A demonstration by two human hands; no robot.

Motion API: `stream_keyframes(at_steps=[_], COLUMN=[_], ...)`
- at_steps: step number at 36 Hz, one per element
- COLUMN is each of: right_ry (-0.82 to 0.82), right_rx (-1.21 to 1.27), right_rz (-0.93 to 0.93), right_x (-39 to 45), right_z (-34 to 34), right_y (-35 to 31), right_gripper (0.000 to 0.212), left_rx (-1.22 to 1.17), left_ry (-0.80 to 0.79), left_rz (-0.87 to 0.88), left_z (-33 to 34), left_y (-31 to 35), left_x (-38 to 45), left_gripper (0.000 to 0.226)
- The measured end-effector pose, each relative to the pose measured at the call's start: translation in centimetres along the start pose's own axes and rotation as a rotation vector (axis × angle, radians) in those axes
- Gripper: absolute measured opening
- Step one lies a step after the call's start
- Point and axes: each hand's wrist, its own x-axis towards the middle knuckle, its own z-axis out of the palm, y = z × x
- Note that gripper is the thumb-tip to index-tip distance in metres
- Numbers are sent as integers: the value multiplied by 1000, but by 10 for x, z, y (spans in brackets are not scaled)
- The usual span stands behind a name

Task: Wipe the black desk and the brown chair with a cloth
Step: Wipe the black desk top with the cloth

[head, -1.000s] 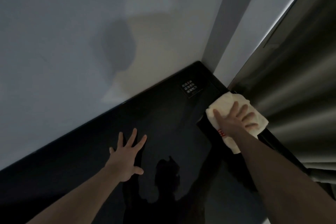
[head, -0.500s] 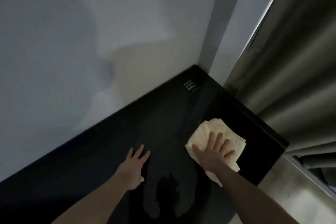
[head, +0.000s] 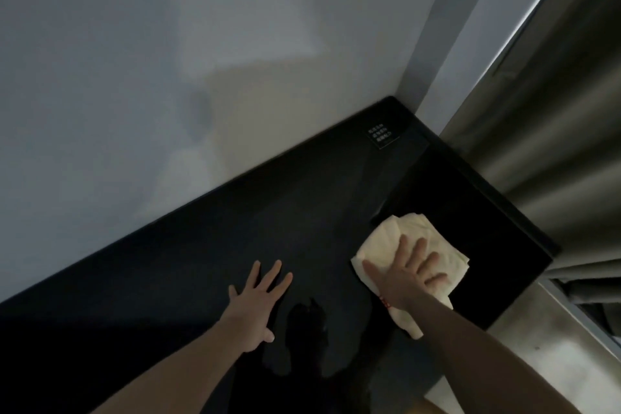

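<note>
Black desk (head: 235, 245) wedged into a corner: long back edge tight against the grey wall (head: 134, 77), far right corner butting up to a pale pillar (head: 447, 44), right edge running just beside the hanging curtain (head: 554, 111). Plenty of bare top left of the cloth (head: 396, 242), stretching off toward the lower-left of the view; far less room to the right, only a dark strip between cloth and the desk's right edge. Bit of pale floor (head: 554, 356) showing past the near right corner.

Cream cloth folded and flat on the desk, right side, closer to the front than the back. Right hand (head: 408, 274) pressing down on it, fingers straight and spread, not gripping, palm on the near half. Left hand (head: 257, 304) flat on the bare desk just left of it, fingers splayed, holding nothing.

Hard to make out: small label (head: 380, 138) with white text near the back corner, unreadable. Very dim overall, glossy top showing a dark reflection between the arms. Something red at the right wrist, too small to tell. Brown chair not in view. Both forearms cut off at the bottom.

Versus half a second back: barely different, cloth and right hand in much the same spot. A second ago the cloth sat right up at the curtain-side edge, so pulled inward and nearer since.
</note>
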Motion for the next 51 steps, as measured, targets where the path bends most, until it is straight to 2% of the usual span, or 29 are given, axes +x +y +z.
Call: stream_keyframes(at_steps=[10, 18, 23, 29, 36, 44, 51], right_ry=[30, 71, 32, -25, -85, -145, -158], right_rx=[-2, -39, -65, -97, -91, -131, -126], right_rz=[40, 63, 4, -39, -78, -151, -140], right_x=[57, 45, 6, -57, -148, -250, -258], right_z=[-47, -38, -2, 53, 137, 236, 245], right_y=[-33, -44, -53, -68, -87, -90, -95], right_gripper=[116, 113, 113, 110, 109, 113, 116], left_rx=[-17, -9, -110, -151, -183, -251, -323], left_ry=[52, 148, 267, 271, 217, 165, 102], left_rz=[29, 13, -66, -103, -307, -416, -501], left_z=[4, 6, 25, 72, 133, 189, 219], left_y=[-10, -9, -14, -55, -134, -217, -256], left_x=[6, -3, -35, -97, -178, -260, -274], left_gripper=[120, 118, 106, 93, 98, 99, 113])
